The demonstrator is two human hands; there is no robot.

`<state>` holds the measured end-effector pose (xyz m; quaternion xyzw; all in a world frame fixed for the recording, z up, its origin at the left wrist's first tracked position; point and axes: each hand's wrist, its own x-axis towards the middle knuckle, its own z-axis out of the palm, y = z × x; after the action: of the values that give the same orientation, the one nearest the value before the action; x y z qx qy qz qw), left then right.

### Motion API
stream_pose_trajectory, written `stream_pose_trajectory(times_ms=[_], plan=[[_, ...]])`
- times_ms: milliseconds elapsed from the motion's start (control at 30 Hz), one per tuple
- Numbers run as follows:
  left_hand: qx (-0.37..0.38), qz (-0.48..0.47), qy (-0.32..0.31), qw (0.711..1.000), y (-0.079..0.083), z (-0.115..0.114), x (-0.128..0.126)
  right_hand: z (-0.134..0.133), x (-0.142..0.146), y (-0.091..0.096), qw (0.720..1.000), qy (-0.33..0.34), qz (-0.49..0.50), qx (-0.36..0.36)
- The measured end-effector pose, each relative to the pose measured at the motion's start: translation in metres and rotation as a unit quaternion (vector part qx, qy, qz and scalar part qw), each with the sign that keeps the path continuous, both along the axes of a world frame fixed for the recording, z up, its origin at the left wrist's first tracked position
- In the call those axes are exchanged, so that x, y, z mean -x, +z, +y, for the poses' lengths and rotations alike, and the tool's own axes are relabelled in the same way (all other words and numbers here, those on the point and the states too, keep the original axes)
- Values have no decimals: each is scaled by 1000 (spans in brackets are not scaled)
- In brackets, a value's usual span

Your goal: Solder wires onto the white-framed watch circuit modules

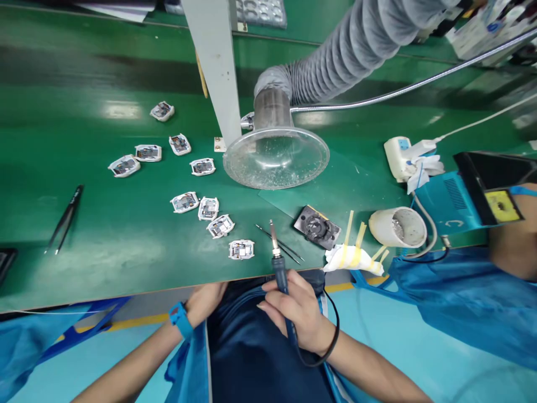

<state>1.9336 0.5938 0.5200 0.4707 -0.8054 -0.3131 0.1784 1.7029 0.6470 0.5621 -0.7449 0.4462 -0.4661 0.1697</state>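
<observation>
My right hand [300,310] is closed around the dark handle of a soldering iron [279,268], its tip pointing up over the bench edge. My left hand [208,299] rests low at the table's front edge, a blue band on its wrist; its fingers are hidden. Beyond the hands, several white watch cases with electronics inside lie scattered on the green bench; the nearest watch case [241,249] is left of the iron. Thin black tweezers [289,249] lie just right of the iron's tip. A dark holding fixture [318,226] sits farther right.
A clear fume hood [277,159] on a grey hose [335,61] hangs over the bench beside a metal post [213,67]. Other tweezers [67,218] lie left. At right are a taped white cloth [354,258], a white cup [397,227], a blue soldering station [451,201] and a co-worker's sleeve [461,296].
</observation>
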Motion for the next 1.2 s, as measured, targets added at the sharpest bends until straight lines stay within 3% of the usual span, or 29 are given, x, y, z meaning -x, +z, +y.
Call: stream_pose_trajectory(times_ms=[133, 233, 300, 433, 600, 733, 833, 1033, 1200], plan=[[-7, 43, 10, 999, 37, 35, 7, 1, -12, 1, 999, 44, 19, -5], [63, 140, 106, 982, 62, 45, 17, 3, -23, 1, 998, 59, 11, 0], [100, 187, 139, 967, 69, 44, 24, 3, -30, 1, 998, 58, 5, 10], [97, 214, 134, 963, 72, 31, 31, 0, -34, 4, 997, 77, -15, -3], [51, 143, 2, 988, 82, 9, 17, -10, -19, 6, 1000, 11, 1, -16], [112, 127, 49, 984, 79, -13, 6, -14, -14, 5, 999, -27, 19, -21], [145, 82, 44, 985, 69, -23, 8, -15, -18, 4, 997, -29, 60, -27], [131, 64, 50, 988, 62, -16, 12, -25, -29, 3, 988, -73, 135, -32], [82, 76, 19, 993, 65, -8, 4, -41, -30, -6, 980, -44, 192, -14]])
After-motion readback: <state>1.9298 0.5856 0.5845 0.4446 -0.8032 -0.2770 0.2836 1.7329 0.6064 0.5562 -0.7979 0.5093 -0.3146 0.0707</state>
